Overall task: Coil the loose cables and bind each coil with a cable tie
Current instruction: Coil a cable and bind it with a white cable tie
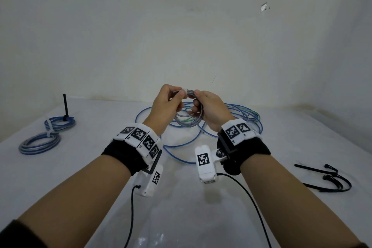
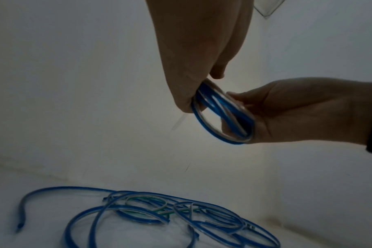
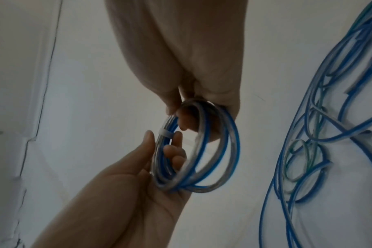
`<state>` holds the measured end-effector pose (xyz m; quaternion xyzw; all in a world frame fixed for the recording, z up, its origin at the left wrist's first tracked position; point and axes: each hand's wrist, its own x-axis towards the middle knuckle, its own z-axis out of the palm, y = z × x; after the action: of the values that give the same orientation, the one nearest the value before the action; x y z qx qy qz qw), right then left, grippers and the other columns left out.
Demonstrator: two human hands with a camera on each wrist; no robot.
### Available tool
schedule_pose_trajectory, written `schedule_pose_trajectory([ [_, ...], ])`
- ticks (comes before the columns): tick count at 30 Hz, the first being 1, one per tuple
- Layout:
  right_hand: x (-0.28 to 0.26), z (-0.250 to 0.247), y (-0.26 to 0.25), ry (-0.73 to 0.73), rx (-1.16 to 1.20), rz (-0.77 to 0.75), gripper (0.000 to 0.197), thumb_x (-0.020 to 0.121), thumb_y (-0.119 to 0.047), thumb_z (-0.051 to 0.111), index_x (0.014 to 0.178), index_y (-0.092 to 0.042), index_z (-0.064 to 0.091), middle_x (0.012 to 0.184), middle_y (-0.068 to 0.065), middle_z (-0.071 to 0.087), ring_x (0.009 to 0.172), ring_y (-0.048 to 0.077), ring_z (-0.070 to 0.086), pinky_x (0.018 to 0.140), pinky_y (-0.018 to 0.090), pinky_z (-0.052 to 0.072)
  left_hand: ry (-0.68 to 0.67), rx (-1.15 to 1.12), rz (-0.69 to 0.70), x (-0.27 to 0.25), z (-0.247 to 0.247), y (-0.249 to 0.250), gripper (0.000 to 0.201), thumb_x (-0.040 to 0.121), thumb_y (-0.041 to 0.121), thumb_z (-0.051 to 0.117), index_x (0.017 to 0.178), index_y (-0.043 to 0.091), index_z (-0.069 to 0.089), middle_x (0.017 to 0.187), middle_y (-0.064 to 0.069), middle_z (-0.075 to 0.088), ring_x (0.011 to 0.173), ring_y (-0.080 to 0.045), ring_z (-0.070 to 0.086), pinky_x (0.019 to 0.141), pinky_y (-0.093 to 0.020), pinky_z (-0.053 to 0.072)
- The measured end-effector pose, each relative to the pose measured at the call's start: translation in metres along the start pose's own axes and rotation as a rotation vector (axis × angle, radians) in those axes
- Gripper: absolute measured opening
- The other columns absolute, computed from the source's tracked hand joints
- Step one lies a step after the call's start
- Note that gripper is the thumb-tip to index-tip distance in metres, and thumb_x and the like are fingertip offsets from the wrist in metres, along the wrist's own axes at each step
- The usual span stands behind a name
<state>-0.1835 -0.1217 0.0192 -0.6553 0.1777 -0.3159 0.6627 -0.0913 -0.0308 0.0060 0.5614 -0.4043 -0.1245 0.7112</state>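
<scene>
Your left hand (image 1: 168, 101) and right hand (image 1: 209, 109) both grip the third cable coil (image 1: 188, 120) with a white cable tie (image 3: 166, 134) on, above the bench (image 1: 84, 169); two bound coils (image 1: 49, 134) done, loose cables (image 1: 237, 115) and black ties (image 1: 330, 179) left.

worktop (image 1: 60, 177): white, covered with a sheet | wall (image 1: 181, 26): pale, one chipped spot (image 1: 263, 7) at upper right

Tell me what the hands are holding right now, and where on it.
Both hold one blue-and-clear cable coil: left hand pinches it at the white tie, right hand grips the rim beside it.
</scene>
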Motion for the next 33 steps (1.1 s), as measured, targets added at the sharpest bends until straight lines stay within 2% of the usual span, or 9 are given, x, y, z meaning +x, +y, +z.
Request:
schedule_pose_trajectory([
  [3, 0.002, 0.004, 0.002, 0.051, -0.121, -0.066, 0.024, 0.101, -0.019, 0.038, 0.098, -0.004, 0.056, 0.062, 0.0, 0.036, 0.039, 0.004, 0.037, 0.052, 0.026, 0.039, -0.019, 0.005, -0.002, -0.003, -0.001, 0.0, 0.004, 0.098, 0.015, 0.047, 0.098, 0.011, 0.048, 0.084, -0.002, 0.062, 0.061, -0.009, 0.053, 0.061, -0.019, 0.047],
  [6, 0.003, 0.007, 0.003, 0.09, -0.156, -0.087, 0.026, 0.101, -0.021, 0.039, 0.101, -0.002, 0.056, 0.063, -0.001, 0.036, 0.046, 0.008, 0.035, 0.05, 0.025, 0.036, -0.011, 0.045, 0.01, -0.005, -0.002, -0.001, 0.005, 0.097, 0.018, 0.047, 0.093, 0.015, 0.049, 0.082, -0.001, 0.063, 0.061, -0.011, 0.055, 0.061, -0.02, 0.047],
  [12, -0.002, 0.011, 0.007, 0.07, 0.001, -0.094, 0.025, 0.1, -0.022, 0.042, 0.097, -0.005, 0.061, 0.062, 0.003, 0.048, 0.054, 0.016, 0.048, 0.058, 0.028, 0.04, 0.078, 0.026, 0.099, -0.003, -0.002, 0.001, 0.006, 0.094, 0.013, 0.053, 0.09, 0.015, 0.05, 0.083, -0.005, 0.063, 0.06, -0.01, 0.054, 0.058, -0.02, 0.048],
  [16, -0.004, 0.016, 0.01, 0.101, 0.1, -0.011, 0.03, 0.098, -0.031, 0.048, 0.085, -0.008, 0.061, 0.055, 0.0, 0.05, 0.053, 0.017, 0.052, 0.063, 0.033, 0.046, 0.104, -0.108, 0.062, -0.005, -0.002, 0.002, 0.002, 0.093, 0.012, 0.055, 0.092, 0.013, 0.054, 0.085, -0.005, 0.064, 0.064, -0.011, 0.056, 0.063, -0.021, 0.051],
  [21, -0.002, 0.021, 0.008, 0.199, 0.095, -0.081, 0.028, 0.1, -0.029, 0.043, 0.083, -0.008, 0.052, 0.061, -0.001, 0.035, 0.035, 0.002, 0.036, 0.044, 0.018, 0.038, 0.025, -0.216, -0.037, -0.008, -0.001, 0.003, 0.01, 0.098, 0.021, 0.046, 0.096, 0.015, 0.053, 0.086, -0.003, 0.06, 0.056, -0.01, 0.057, 0.058, -0.023, 0.052],
  [25, -0.002, 0.025, 0.004, 0.231, 0.121, -0.082, 0.031, 0.101, -0.029, 0.04, 0.079, -0.009, 0.046, 0.056, 0.0, 0.03, 0.029, 0.004, 0.034, 0.043, 0.024, 0.039, -0.003, -0.147, 0.013, -0.009, 0.002, 0.004, 0.009, 0.099, 0.017, 0.043, 0.092, 0.016, 0.049, 0.076, -0.001, 0.05, 0.051, -0.006, 0.047, 0.052, -0.018, 0.044],
  [28, -0.001, 0.029, 0.001, 0.234, 0.19, -0.062, 0.033, 0.101, -0.03, 0.038, 0.075, -0.011, 0.043, 0.056, -0.001, 0.028, 0.031, 0.004, 0.029, 0.038, 0.019, 0.031, 0.041, -0.099, 0.047, -0.008, 0.007, 0.005, 0.01, 0.099, 0.014, 0.042, 0.09, 0.016, 0.045, 0.075, -0.002, 0.046, 0.048, -0.006, 0.041, 0.047, -0.018, 0.041],
  [30, -0.001, 0.031, 0.002, 0.198, 0.255, -0.047, 0.033, 0.101, -0.03, 0.038, 0.075, -0.011, 0.044, 0.057, -0.002, 0.03, 0.035, 0.006, 0.032, 0.042, 0.021, 0.035, 0.093, -0.086, 0.043, -0.005, 0.006, 0.007, 0.012, 0.099, 0.015, 0.042, 0.088, 0.017, 0.046, 0.076, -0.001, 0.046, 0.048, -0.005, 0.039, 0.047, -0.019, 0.038],
  [33, -0.003, 0.028, 0.008, 0.119, 0.288, -0.023, 0.033, 0.1, -0.031, 0.04, 0.079, -0.009, 0.053, 0.059, 0.001, 0.043, 0.048, 0.015, 0.047, 0.059, 0.031, 0.043, 0.117, -0.068, 0.071, -0.001, 0.0, 0.009, 0.012, 0.097, 0.016, 0.047, 0.085, 0.017, 0.05, 0.076, 0.0, 0.053, 0.051, -0.004, 0.042, 0.048, -0.018, 0.037],
])
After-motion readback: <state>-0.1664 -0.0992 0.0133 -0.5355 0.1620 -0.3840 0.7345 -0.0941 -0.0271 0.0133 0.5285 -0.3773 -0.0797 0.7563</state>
